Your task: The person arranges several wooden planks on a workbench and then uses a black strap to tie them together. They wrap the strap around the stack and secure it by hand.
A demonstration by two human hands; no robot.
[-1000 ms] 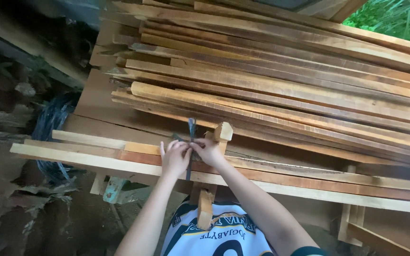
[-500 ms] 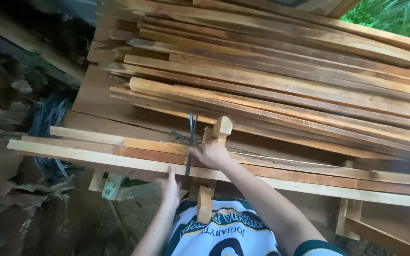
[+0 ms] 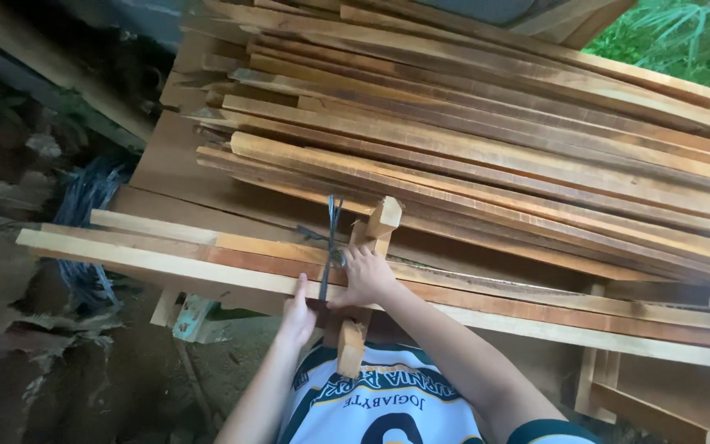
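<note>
A dark strap (image 3: 332,238) runs over a bundle of long wooden slats (image 3: 207,251) that lies across a short upright wooden post (image 3: 384,219). My right hand (image 3: 366,275) rests on top of the slats and pinches the strap where it crosses them. My left hand (image 3: 297,311) is lower, at the near edge of the bundle, with its fingers up against the slat and touching the strap's lower end. The post's lower part (image 3: 349,349) shows below the bundle, in front of my white and green shirt.
A big stack of long wooden planks (image 3: 495,148) fills the area behind the bundle. A flat board (image 3: 166,156) lies under them at the left. Dark bundled wire (image 3: 84,197) and rubble lie at the left. A wooden frame (image 3: 618,395) stands at the lower right.
My left hand has dropped from the top of the slats to their near edge. My right hand has stayed on the strap. The view has shifted slightly.
</note>
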